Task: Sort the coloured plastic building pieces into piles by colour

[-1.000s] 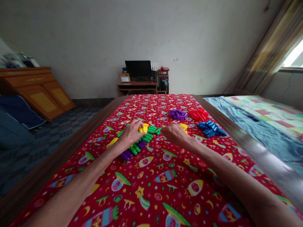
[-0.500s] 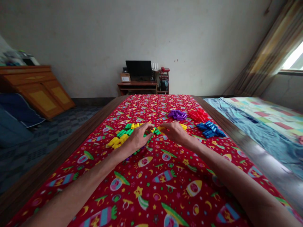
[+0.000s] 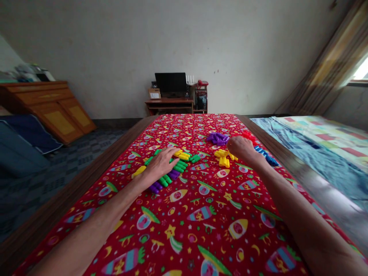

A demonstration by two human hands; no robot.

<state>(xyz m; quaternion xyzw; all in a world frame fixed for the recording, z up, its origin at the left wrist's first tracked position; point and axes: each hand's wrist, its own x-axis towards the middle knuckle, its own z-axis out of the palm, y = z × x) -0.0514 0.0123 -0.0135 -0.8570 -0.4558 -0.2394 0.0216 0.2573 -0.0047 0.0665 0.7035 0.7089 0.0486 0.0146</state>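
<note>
Left hand [image 3: 161, 163] arches open, thumb apart from fingers, over the green pieces [image 3: 180, 166], nearer the table's left edge [image 3: 71, 191] — a light touch best spares their rows. Right hand [image 3: 242, 147] curls by the yellow pile [image 3: 224, 161] — whether gripping, I can't tell.

Single head-worn view, looking forward and down along the bench [image 3: 83, 184], close above its near end, wall [image 3: 115, 50] opposite

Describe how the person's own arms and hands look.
The left arm and right arm taper forward, bare of sleeves where visible. The left hand and right hand are gloveless; no watch shows. Rings cannot be made out.
</note>
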